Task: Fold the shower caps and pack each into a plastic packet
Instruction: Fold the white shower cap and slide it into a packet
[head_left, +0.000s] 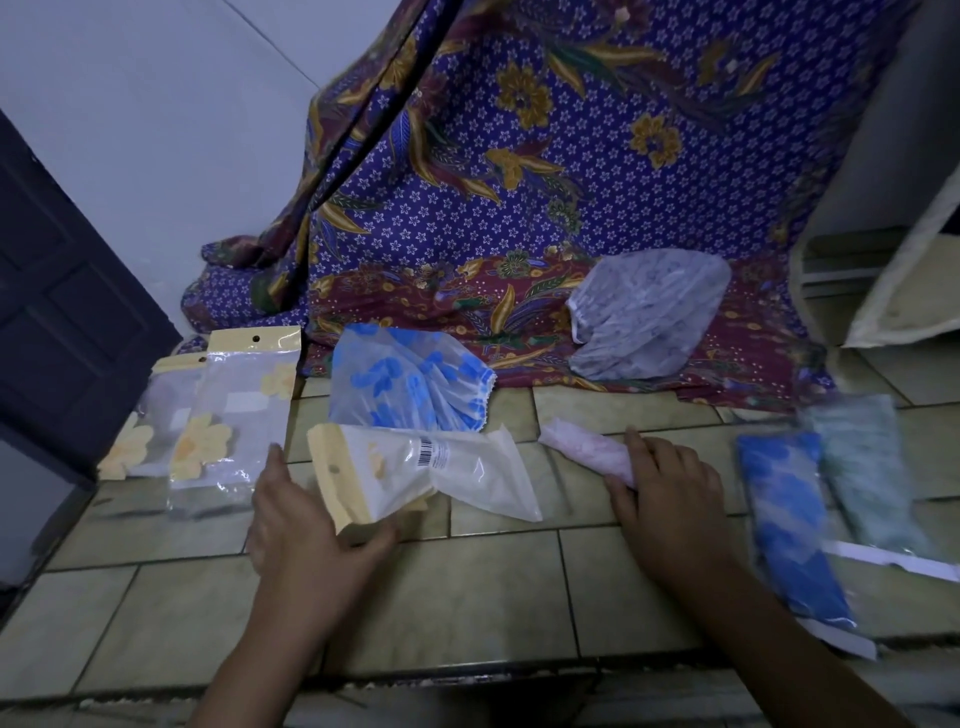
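We see the left hand (306, 525) near the middle of the tiled floor (467, 587), pinching the cream header end of an empty plastic packet (431, 470) between the thumb and the fingers; the fingers lie close together, and the packet is twisted at its middle with its open end trailing right. Well to the right, apart from the packet, the right hand (670, 499) grips the near end of the rolled pink shower cap (587, 449), fingers curled together over the roll and thumb against its near side; the roll lies on the tiles and points far-left. Just beyond the packet lies the blue-flowered shower cap (410, 384), unfolded, partly on the tiles. Farther right, the grey shower cap (644, 312) rests unfolded on the purple batik cloth (519, 182), which drapes down onto the floor. At the left lie two flat packets side by side, the larger packet (234, 410) overlapping the smaller packet (156, 415). At the right edge lie the filled blue packet (789, 530) and, just beside it, the filled pale green packet (867, 467). A dark door (62, 312) stands at far left.
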